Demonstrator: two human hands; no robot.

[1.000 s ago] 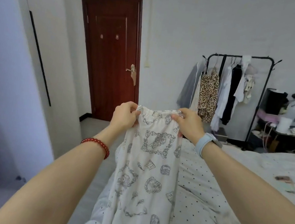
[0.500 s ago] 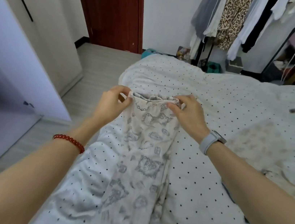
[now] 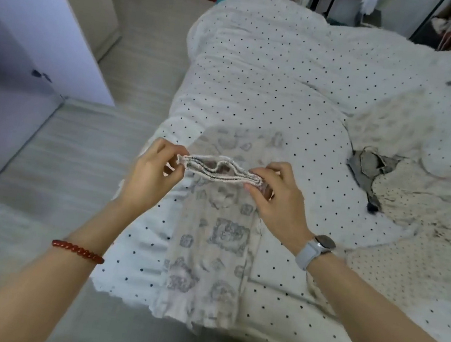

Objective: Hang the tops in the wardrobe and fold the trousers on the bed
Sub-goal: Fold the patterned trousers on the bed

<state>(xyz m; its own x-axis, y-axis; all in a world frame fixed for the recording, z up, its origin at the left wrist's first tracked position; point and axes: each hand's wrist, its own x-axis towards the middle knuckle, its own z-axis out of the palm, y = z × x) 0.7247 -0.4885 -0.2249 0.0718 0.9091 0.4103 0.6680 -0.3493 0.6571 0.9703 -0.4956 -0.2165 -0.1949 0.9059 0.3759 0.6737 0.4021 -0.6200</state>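
Left hand (image 3: 152, 173) and right hand (image 3: 274, 198) pinch the trousers (image 3: 212, 244) waistband over the bed (image 3: 275, 76); uneven lowering risks a crooked fold.

Two bare forearms reach forward over the bed (image 3: 273, 90). The left hand (image 3: 152, 173) pinches the left end of the trousers (image 3: 214, 233) waistband between thumb and curled fingers. The right hand (image 3: 278, 198) pinches the right end the same way. The hands are level, held just above the bed, the waistband stretched between them.
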